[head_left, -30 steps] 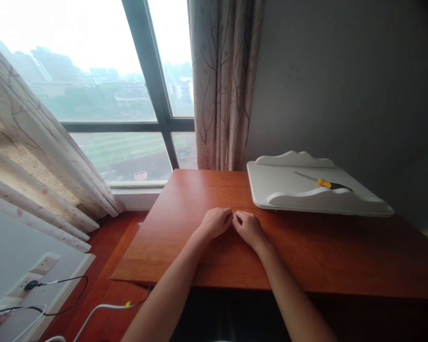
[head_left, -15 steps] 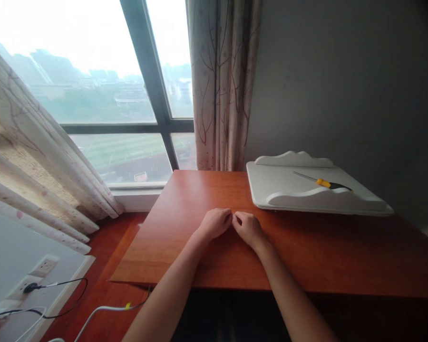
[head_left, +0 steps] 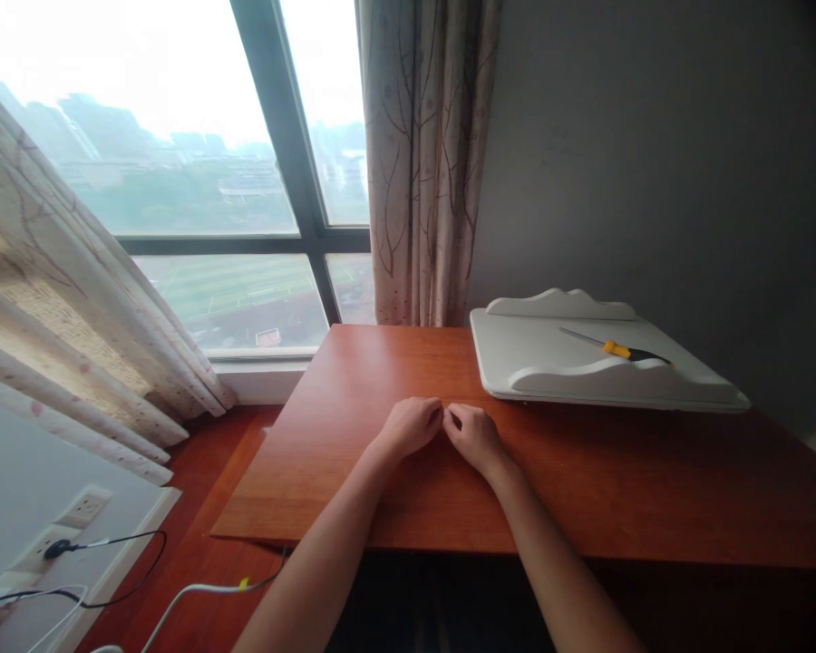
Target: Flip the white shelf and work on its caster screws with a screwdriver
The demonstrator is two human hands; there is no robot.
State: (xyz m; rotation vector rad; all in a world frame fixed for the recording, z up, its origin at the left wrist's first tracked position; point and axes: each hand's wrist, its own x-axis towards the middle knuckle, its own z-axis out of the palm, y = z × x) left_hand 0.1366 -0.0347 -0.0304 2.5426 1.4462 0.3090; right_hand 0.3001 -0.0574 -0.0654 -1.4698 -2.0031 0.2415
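My left hand (head_left: pixel 412 424) and my right hand (head_left: pixel 474 435) rest side by side on the reddish-brown wooden table (head_left: pixel 585 490), near its middle. Both are curled into loose fists with the knuckles almost touching each other. I cannot make out anything inside either fist. A white board with raised scalloped side rails (head_left: pixel 550 349) lies flat on the table to the right of my hands. A screwdriver with a yellow and black handle (head_left: pixel 618 348) lies on that board, well out of reach of both hands.
A large window (head_left: pixel 231 181) with patterned curtains (head_left: pixel 425 163) is behind the table, a grey wall to the right. At lower left, a wall socket (head_left: pixel 85 508) has a black plug, and cables (head_left: pixel 177 594) trail over the wooden floor.
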